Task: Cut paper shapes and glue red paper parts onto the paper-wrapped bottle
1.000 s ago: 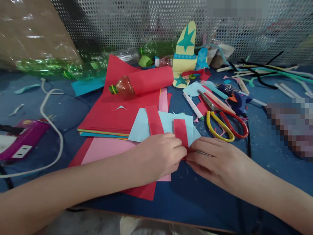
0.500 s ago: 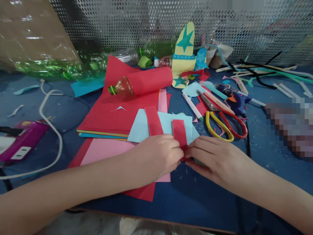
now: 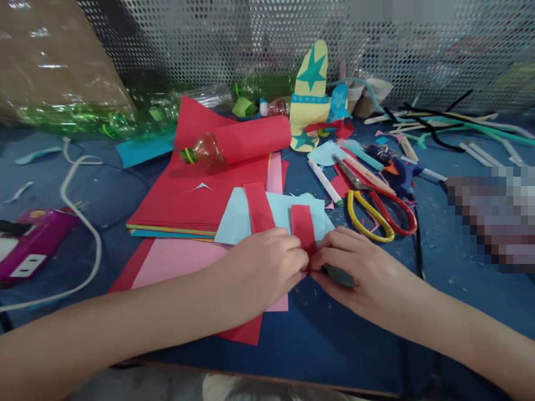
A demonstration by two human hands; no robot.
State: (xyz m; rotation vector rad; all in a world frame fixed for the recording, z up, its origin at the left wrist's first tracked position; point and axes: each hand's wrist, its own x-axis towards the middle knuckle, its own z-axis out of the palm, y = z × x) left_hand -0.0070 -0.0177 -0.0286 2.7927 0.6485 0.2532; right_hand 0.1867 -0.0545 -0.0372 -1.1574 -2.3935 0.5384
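Observation:
My left hand [image 3: 263,267] and my right hand [image 3: 359,273] meet at the near end of a short red paper strip [image 3: 303,227], both pinching it with closed fingers. The strip lies on a light blue paper sheet [image 3: 238,220]. A second red strip [image 3: 258,207] lies on the same sheet, just left of the first. My left hand rests on a pink sheet [image 3: 179,259], which lies over a red sheet [image 3: 242,329]. A grey-green object shows under my right fingers; I cannot make out what it is.
A stack of coloured paper [image 3: 184,200] carries a bottle wrapped in red paper [image 3: 238,142]. Scissors with yellow and red handles [image 3: 376,209], a white pen [image 3: 325,181] and a glue gun [image 3: 397,167] lie to the right. A purple device [image 3: 29,245] with white cable sits at the left. A perforated metal screen [image 3: 251,39] stands behind.
Both hands stayed pinched on the strip's near end. My right fingers curled in closer to my left hand. The view shifted slightly.

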